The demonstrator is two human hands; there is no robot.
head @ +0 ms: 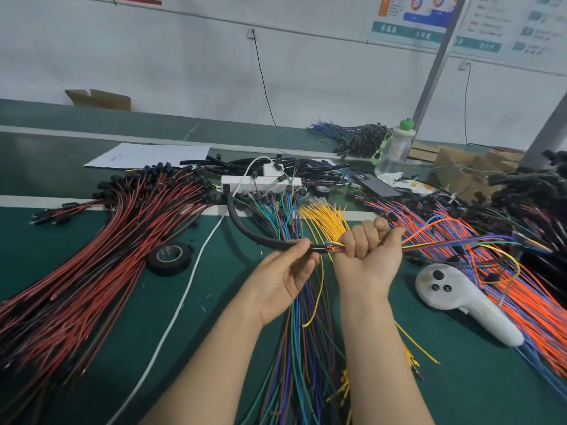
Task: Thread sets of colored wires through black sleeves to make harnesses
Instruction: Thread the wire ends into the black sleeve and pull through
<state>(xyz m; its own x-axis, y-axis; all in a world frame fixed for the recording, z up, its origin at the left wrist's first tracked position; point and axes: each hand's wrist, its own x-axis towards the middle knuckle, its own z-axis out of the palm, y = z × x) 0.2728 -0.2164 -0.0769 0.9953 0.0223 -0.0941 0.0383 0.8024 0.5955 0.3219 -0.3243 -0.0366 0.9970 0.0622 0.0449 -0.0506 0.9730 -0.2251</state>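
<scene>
Green matting covers the bench (pixel 227 271), backed by a white wall with posters, and heaps of wire crowd nearly all of it. A thick pile of red-and-black leads (pixel 107 256) fans across the left side, with a roll of black tape (pixel 169 258) and a thin white cable (pixel 184 299) lying beside it. Toward the far edge sit a white power strip (pixel 260 182), a dark phone (pixel 377 185) and a clear plastic bottle (pixel 394 151). Orange and blue wires (pixel 506 286) spread over the right side, partly under a smooth white controller (pixel 454 299). Short yellow wires (pixel 325 216) lie just behind the hands, and loose green, blue and brown strands (pixel 300 348) run beneath them toward the near edge. Above the middle of the bench, the left hand (pixel 282 280) pinches the open end of the black sleeve (pixel 254 236) between thumb and fingers. This matte, flexible tube lies roughly left to right at that end, mouth facing right, then curves away toward the power strip. The right hand (pixel 368 243) is a closed fist clamped around the set of colored wires (pixel 429 245). Their tips enter the sleeve mouth, and their tails trail off to the right in loose arcs.
</scene>
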